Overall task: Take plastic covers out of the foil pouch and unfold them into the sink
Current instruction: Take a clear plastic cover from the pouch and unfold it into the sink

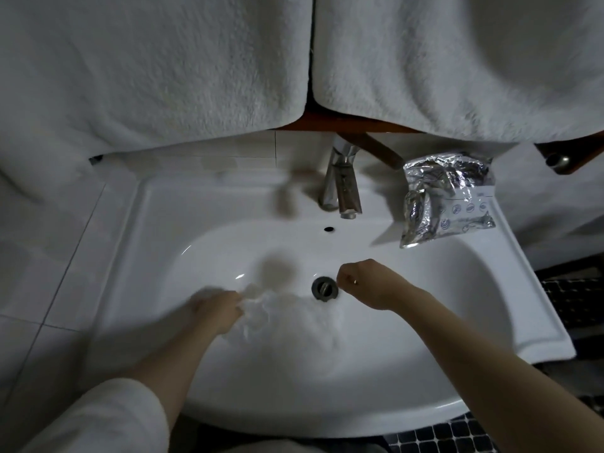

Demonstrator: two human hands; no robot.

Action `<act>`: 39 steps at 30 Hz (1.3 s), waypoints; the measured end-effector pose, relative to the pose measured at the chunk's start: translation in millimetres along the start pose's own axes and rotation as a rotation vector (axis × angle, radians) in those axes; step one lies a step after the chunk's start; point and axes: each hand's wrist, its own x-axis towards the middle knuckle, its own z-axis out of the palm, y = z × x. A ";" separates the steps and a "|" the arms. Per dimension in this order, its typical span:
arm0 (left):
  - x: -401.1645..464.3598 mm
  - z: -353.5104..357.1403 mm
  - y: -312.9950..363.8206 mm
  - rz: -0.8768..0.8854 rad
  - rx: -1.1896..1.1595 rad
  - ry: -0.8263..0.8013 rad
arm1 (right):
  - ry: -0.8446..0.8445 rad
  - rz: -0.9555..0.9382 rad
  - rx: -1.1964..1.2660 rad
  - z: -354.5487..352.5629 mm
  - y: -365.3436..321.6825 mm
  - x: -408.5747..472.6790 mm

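2 hands are stretching 1 plastic cover (287,318) across the sink (408,338): left hand (217,310) gripping it, right hand (366,282) pinching, foil pouch (447,201) behind right.

Both hands stretch a thin plastic cover (287,318) across the sink (170,223) — foil pouch (447,197) on its rim.

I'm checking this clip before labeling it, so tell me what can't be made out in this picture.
- Plastic cover, head view: motion blur hides its edges and folds.
- Right hand: the curled fingers hide whether it pinches the cover.
- Foil pouch: its print is too small to read, and the crumpled foil hides its contents.
- Left hand: blurred.
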 end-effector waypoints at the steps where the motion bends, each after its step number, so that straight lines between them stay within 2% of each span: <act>1: 1.7 -3.8 3.1 0.012 -0.195 0.001 | 0.005 0.001 0.007 -0.2 -2.5 -1.0; 3: 2.0 -18.5 10.8 0.052 -0.569 0.020 | 0.034 -0.011 0.042 -2.4 -10.8 -3.0; 5: -4.7 -40.5 26.0 0.147 -0.745 0.040 | 0.067 -0.051 0.119 -5.6 -19.7 -4.0; 10: -43.4 -101.6 65.9 0.443 -0.899 0.048 | 0.294 -0.188 0.340 -14.1 -50.5 -12.5; 13: -62.7 -121.9 78.9 0.547 -0.923 0.063 | 0.506 -0.259 0.320 -27.4 -64.0 -14.7; 15: -72.3 -131.5 84.6 0.528 -0.918 0.131 | 0.574 -0.253 0.300 -36.6 -71.9 -17.8; 18: -79.9 -137.7 86.9 0.463 -0.754 0.246 | 0.665 -0.169 0.334 -40.3 -76.3 -22.9; 22: -76.7 -132.7 83.7 0.418 -0.627 0.282 | 0.710 -0.038 0.453 -48.0 -68.9 -26.6; 26: -60.4 -126.2 75.4 0.316 -0.586 0.419 | 0.806 0.012 0.587 -64.3 -54.8 -40.3; 28: -53.7 -125.9 73.9 0.263 -0.670 0.467 | 0.838 0.006 0.653 -71.2 -46.4 -48.3; 30: -56.0 -129.3 81.4 0.239 -0.860 0.468 | 0.817 0.022 0.719 -74.0 -41.7 -52.0; 32: -67.4 -135.6 95.6 0.301 -1.020 0.457 | 0.766 0.039 0.718 -72.7 -44.3 -51.4; 33: -76.7 -138.2 104.0 0.364 -1.059 0.488 | 0.757 0.043 0.712 -71.4 -46.3 -50.5; 35: -95.9 -142.7 117.9 0.575 -1.048 0.696 | 0.789 0.057 0.759 -69.8 -50.1 -49.0; 37: -107.1 -145.0 128.0 0.804 -0.921 0.964 | 0.831 0.056 0.898 -71.9 -50.8 -50.0; 39: -109.8 -145.4 133.1 0.904 -0.794 1.120 | 0.810 0.032 1.117 -76.1 -52.5 -52.2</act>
